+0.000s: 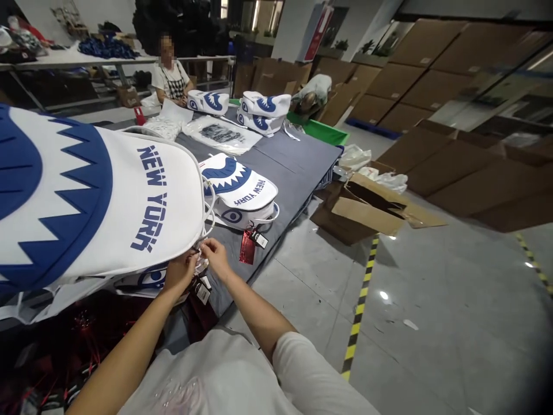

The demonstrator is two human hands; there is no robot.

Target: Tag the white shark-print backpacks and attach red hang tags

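Note:
A big white bag (86,202) with a blue toothed mouth and "NEW YORK" lettering fills the left, lying on the grey table (298,161). My left hand (180,271) and my right hand (215,257) meet at its lower right edge, both pinching a thin white cord and small tag (201,253) there. A dark hang tag (203,293) dangles just below my left hand. A second bag of the same kind (239,193) lies beyond, with red and black tags (250,245) hanging off the table edge.
More such bags (263,112) are stacked at the table's far end, beside clear plastic sleeves (222,134). A seated person (170,78) works there. Flattened cardboard boxes (371,204) lie on the floor at right, by a yellow-black floor stripe (360,305). Red tags (73,346) pile at lower left.

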